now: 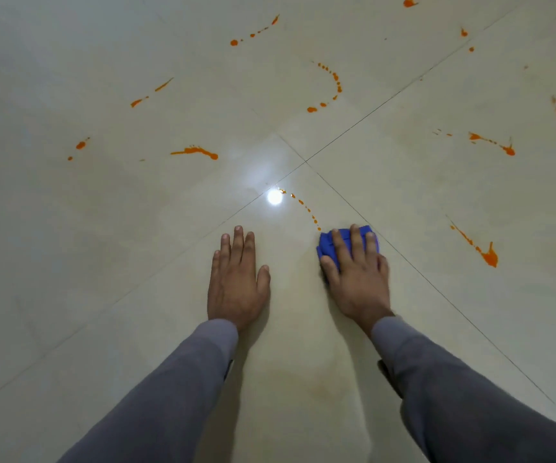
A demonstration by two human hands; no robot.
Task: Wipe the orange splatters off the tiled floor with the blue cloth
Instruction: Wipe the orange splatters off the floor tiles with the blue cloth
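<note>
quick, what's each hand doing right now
Left hand: open, flat on the tiled floor.
Right hand: open, fingers straight, pressing the blue cloth.

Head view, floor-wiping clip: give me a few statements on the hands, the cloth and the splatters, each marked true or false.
1. The right hand presses the blue cloth against the tiled floor. True.
2. The left hand holds a second cloth. False: it lies flat on the bare floor with straight fingers and holds nothing.
3. A dotted trail of orange drops runs from the cloth's far edge toward the bright light reflection. True.
4. The floor has been wiped free of orange. False: many orange splatters remain, such as the curved dotted arc farther off.
5. Both arms wear grey sleeves. True.
</note>
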